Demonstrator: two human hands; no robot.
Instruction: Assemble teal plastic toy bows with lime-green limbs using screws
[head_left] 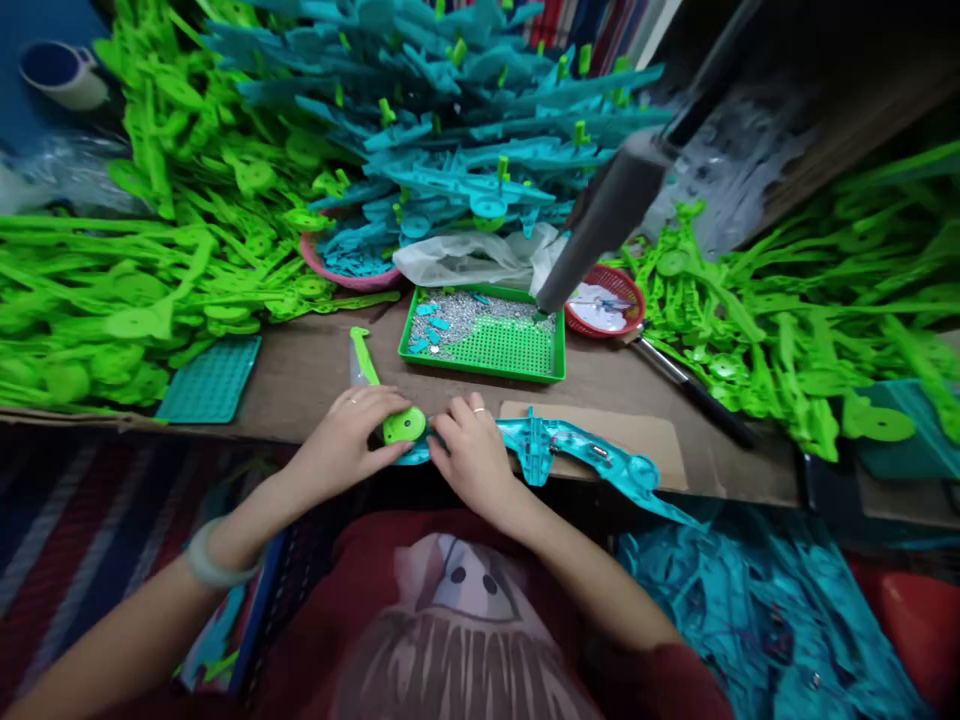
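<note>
My left hand (364, 425) is closed on a lime-green plastic part, pinching its round disc (405, 425) between thumb and fingers. The part's narrow arm (363, 352) sticks up past the fingers. Just to the right, my right hand (476, 455) grips the left portion of a long curved turquoise plastic piece (592, 450), its fingertips close to the disc. The disc sits over the piece's left end; whether the two are joined is hidden by my fingers. Small metal bits and wires show inside the turquoise piece, which lies along the table's front edge, partly on cardboard (637, 435).
A green tray (517, 376) holds small screws and turquoise bits. Above it hangs a grey screwdriver (607, 220). Lime-green parts (112, 280) are heaped left and right, turquoise ones (450, 120) behind. A red basket (639, 305) and a black-handled tool (697, 395) lie right.
</note>
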